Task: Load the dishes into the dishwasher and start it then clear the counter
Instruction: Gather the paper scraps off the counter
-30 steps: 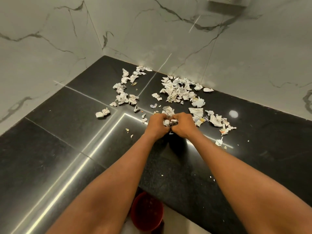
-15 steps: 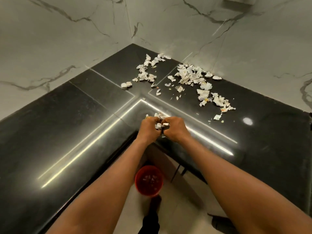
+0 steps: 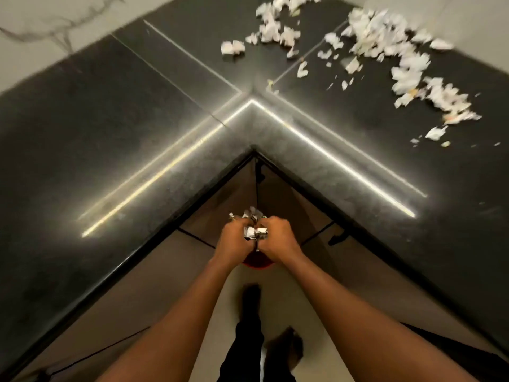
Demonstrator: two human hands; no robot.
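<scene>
A wad of paper scraps (image 3: 252,231) sits clamped between the two hands, which are pressed knuckle to knuckle. The left hand (image 3: 233,241) and the right hand (image 3: 277,239) both have their fingers (image 3: 271,223) curled tight round it. White crumpled bits poke out above the knuckles and through the gap where the hands meet, and the rest is hidden inside the fists. The hands hang off the counter (image 3: 110,139), just in front of its inner corner and below its front edge. They are directly over a red bin (image 3: 257,263), of which only a sliver of rim shows beneath the wrists. The bin stands on the pale floor (image 3: 278,293), against the brown cabinet fronts (image 3: 228,194) that meet under that corner. A dark-trousered leg (image 3: 248,334) shows between the forearms. On the black counter, loose scraps (image 3: 407,64) lie in a blurred band toward the back corner and along the right-hand stretch near the marbled wall (image 3: 41,26), well apart from the hands.
</scene>
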